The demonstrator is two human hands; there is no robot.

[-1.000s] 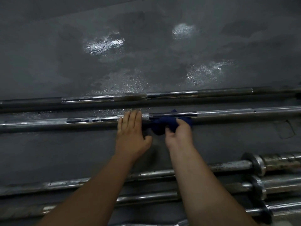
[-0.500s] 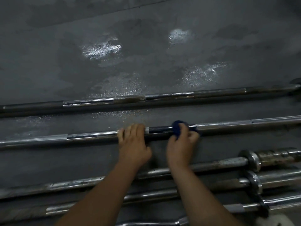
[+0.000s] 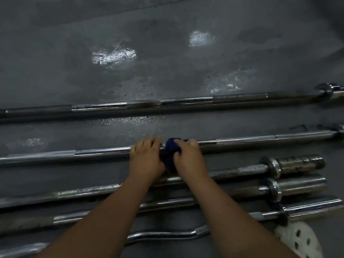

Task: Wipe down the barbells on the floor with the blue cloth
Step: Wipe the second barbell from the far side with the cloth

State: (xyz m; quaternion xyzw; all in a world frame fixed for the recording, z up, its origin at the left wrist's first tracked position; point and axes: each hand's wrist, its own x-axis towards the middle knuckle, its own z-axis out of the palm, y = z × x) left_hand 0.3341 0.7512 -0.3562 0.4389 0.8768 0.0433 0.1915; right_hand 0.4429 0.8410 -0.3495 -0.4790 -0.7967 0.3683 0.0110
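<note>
Closer now to the left hand (image 3: 147, 162), the right hand (image 3: 189, 162) has slid left along the barbell (image 3: 102, 153). It grips the blue cloth (image 3: 172, 147) around the shaft. The left hand curls its fingers over the same shaft. A rusty barbell (image 3: 242, 170) lies nearer and a far barbell (image 3: 186, 101) behind, on the grey floor (image 3: 55, 62).

barbell (image 3: 104, 152) — glossy chrome metal | blue cloth (image 3: 172, 148) — soft fabric | floor (image 3: 167, 58) — matt
</note>
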